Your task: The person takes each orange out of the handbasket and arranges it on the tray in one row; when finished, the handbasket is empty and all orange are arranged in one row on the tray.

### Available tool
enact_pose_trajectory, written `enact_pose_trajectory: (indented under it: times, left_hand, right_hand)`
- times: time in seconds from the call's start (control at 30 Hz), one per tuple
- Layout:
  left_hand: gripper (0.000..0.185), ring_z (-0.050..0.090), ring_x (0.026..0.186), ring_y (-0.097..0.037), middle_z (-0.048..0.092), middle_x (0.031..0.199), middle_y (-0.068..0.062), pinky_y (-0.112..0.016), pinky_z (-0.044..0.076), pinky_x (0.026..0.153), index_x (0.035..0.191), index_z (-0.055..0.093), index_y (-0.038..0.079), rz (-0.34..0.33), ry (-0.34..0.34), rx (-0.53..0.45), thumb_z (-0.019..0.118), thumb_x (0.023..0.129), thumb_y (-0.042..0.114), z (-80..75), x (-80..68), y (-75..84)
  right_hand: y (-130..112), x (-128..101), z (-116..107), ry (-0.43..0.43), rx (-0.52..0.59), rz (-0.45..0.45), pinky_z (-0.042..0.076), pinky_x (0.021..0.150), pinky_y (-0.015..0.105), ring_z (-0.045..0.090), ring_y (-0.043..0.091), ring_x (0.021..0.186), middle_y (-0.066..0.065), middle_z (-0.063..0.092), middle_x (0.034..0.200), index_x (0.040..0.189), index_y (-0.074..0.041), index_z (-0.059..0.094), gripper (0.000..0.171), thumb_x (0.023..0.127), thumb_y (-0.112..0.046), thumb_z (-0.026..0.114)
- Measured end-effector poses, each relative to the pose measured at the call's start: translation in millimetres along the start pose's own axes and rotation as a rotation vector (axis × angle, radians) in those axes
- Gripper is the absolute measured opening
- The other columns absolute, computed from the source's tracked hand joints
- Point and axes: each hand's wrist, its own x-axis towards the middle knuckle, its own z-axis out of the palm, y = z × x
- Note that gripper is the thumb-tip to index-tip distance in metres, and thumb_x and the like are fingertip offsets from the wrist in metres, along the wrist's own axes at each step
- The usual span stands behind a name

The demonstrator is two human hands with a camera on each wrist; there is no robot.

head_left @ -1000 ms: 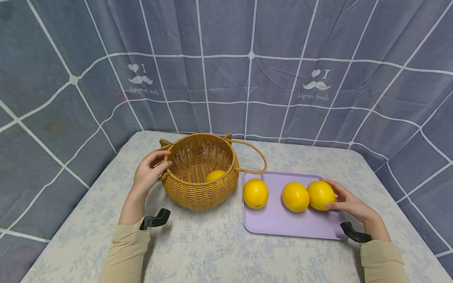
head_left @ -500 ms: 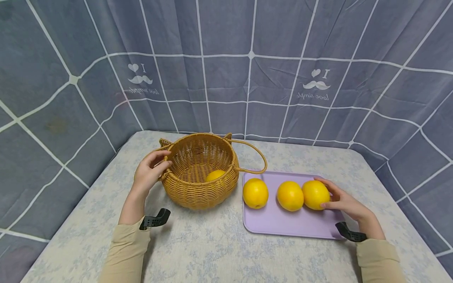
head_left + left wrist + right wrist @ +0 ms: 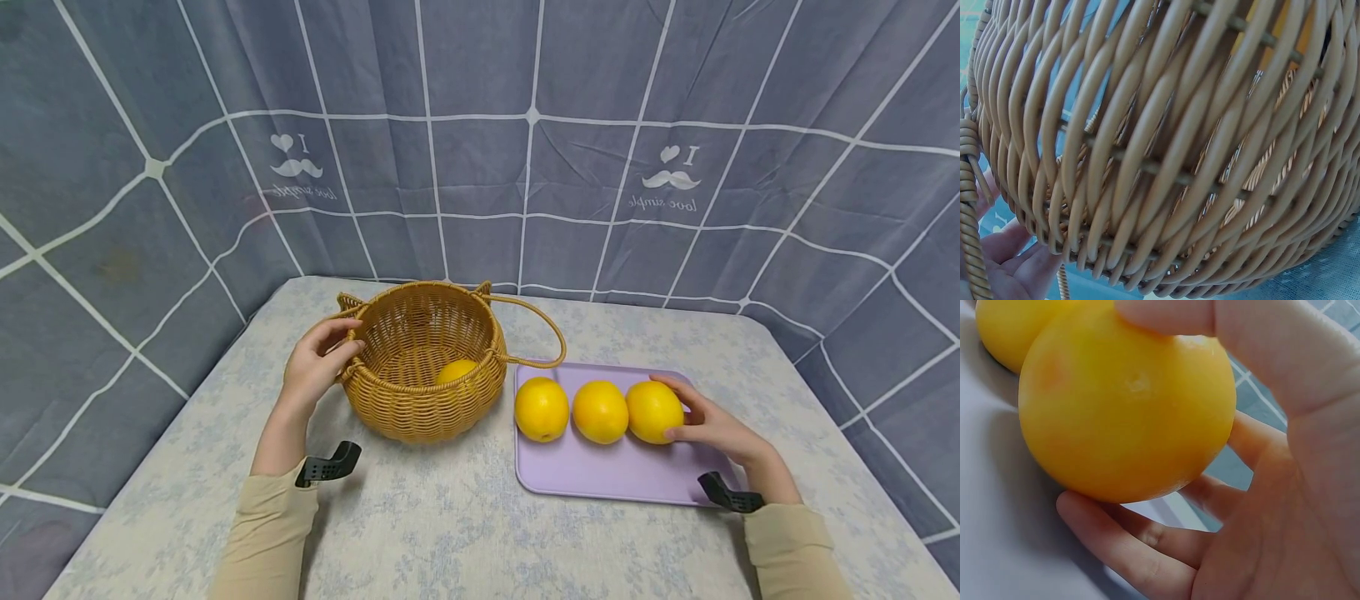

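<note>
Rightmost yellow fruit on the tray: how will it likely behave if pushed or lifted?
The rightmost yellow fruit is nearly round, so it would likely roll if the right hand nudged it loosely. Its smooth, slightly shiny skin might slip in a weak grip. No dent is visible in the grip, suggesting it is fairly firm.

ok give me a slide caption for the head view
Left hand holds a wicker basket while the right hand grips the rightmost yellow fruit of three on a lilac tray.

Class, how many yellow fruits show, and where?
4: one fruit in the basket, and a left fruit, middle fruit and right fruit on the tray. The basket may hide more.
</note>
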Motion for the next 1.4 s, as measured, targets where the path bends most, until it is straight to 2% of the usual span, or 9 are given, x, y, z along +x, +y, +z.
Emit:
enact_pose_trajectory:
  times: [0.07, 0.2, 0.3, 0.47, 0.63, 0.73, 0.93, 1.2, 1.4]
  left_hand:
    - [0.040, 0.035, 0.132, -0.025, 0.039, 0.143, -0.008, -0.040, 0.036, 0.105, 0.129, 0.053, 0.002, -0.004, 0.002, 0.002, 0.060, 0.092, 0.017, 0.0, -0.1, 0.4]
    - [0.040, 0.037, 0.131, -0.025, 0.041, 0.142, -0.009, -0.038, 0.037, 0.105, 0.128, 0.054, 0.001, -0.006, 0.009, -0.003, 0.061, 0.092, 0.016, 0.5, 0.1, 1.5]
    - [0.039, 0.038, 0.130, -0.025, 0.042, 0.141, -0.009, -0.036, 0.038, 0.104, 0.127, 0.054, 0.000, -0.006, 0.015, -0.006, 0.061, 0.091, 0.015, 1.0, 0.5, 2.0]
    - [0.039, 0.038, 0.130, -0.025, 0.042, 0.141, -0.009, -0.034, 0.039, 0.102, 0.127, 0.054, 0.001, -0.008, 0.017, 0.001, 0.061, 0.091, 0.015, 0.9, 0.7, 2.1]
    - [0.039, 0.038, 0.131, -0.024, 0.041, 0.142, -0.008, -0.032, 0.040, 0.101, 0.127, 0.055, 0.002, -0.013, 0.016, 0.007, 0.061, 0.091, 0.016, 0.8, 0.5, 2.1]
    - [0.039, 0.037, 0.131, -0.024, 0.041, 0.143, -0.008, -0.035, 0.040, 0.102, 0.127, 0.055, 0.003, -0.016, 0.014, 0.005, 0.061, 0.091, 0.016, 0.8, 0.5, 1.9]
    - [0.040, 0.036, 0.132, -0.025, 0.040, 0.143, -0.008, -0.040, 0.038, 0.103, 0.128, 0.054, 0.003, -0.021, 0.011, 0.002, 0.061, 0.091, 0.016, 0.2, 1.2, 0.8]
    - [0.040, 0.035, 0.133, -0.025, 0.040, 0.143, -0.007, -0.041, 0.038, 0.103, 0.129, 0.054, 0.004, -0.028, 0.012, 0.006, 0.061, 0.091, 0.017, 0.1, 1.6, -0.1]
    - [0.040, 0.036, 0.132, -0.023, 0.041, 0.142, -0.006, -0.033, 0.041, 0.100, 0.129, 0.055, 0.006, -0.036, 0.014, 0.015, 0.061, 0.091, 0.018, 0.0, 1.6, -0.3]
  right_hand:
    - [-1.7, 0.9, 1.6, 0.000, -0.008, 0.011, 0.037, 0.096, 0.029, 0.045, 0.002, 0.113, 0.002, 0.034, 0.140, 0.149, -0.013, 0.025, 0.076, 0.085, -0.008, 0.065]
    - [-3.4, 2.7, 4.4, 0.004, -0.021, 0.034, 0.031, 0.100, 0.057, 0.044, 0.001, 0.112, 0.012, 0.030, 0.144, 0.149, -0.014, 0.026, 0.076, 0.084, -0.011, 0.066]
    - [-3.1, 4.1, 6.0, 0.001, -0.018, 0.045, 0.026, 0.098, 0.067, 0.043, 0.000, 0.112, 0.017, 0.027, 0.146, 0.149, -0.015, 0.026, 0.077, 0.084, -0.012, 0.067]
    - [-2.1, 5.4, 6.2, -0.006, -0.032, 0.049, 0.029, 0.099, 0.064, 0.044, 0.001, 0.113, 0.018, 0.025, 0.147, 0.150, -0.016, 0.024, 0.077, 0.085, -0.013, 0.066]
    - [-2.4, 4.7, 5.2, -0.012, -0.046, 0.066, 0.031, 0.098, 0.058, 0.047, 0.006, 0.114, 0.012, 0.031, 0.145, 0.149, -0.016, 0.027, 0.074, 0.086, -0.014, 0.065]
    - [-3.8, 4.5, 5.4, -0.015, -0.058, 0.083, 0.035, 0.097, 0.053, 0.048, 0.015, 0.115, 0.011, 0.035, 0.142, 0.148, -0.015, 0.029, 0.072, 0.086, -0.015, 0.065]
    - [-7.5, 4.8, 6.2, -0.027, -0.083, 0.094, 0.043, 0.089, 0.046, 0.048, 0.034, 0.112, 0.019, 0.039, 0.137, 0.147, -0.010, 0.031, 0.069, 0.087, -0.017, 0.065]
    - [-7.6, 5.5, 7.2, 0.000, -0.142, 0.072, 0.040, 0.090, 0.050, 0.045, 0.032, 0.110, 0.016, 0.042, 0.134, 0.145, -0.009, 0.033, 0.069, 0.086, -0.016, 0.067]
    - [-6.4, 5.9, 6.7, 0.006, -0.137, 0.058, 0.042, 0.089, 0.048, 0.048, 0.028, 0.108, 0.017, 0.041, 0.135, 0.146, -0.007, 0.031, 0.071, 0.085, -0.014, 0.068]
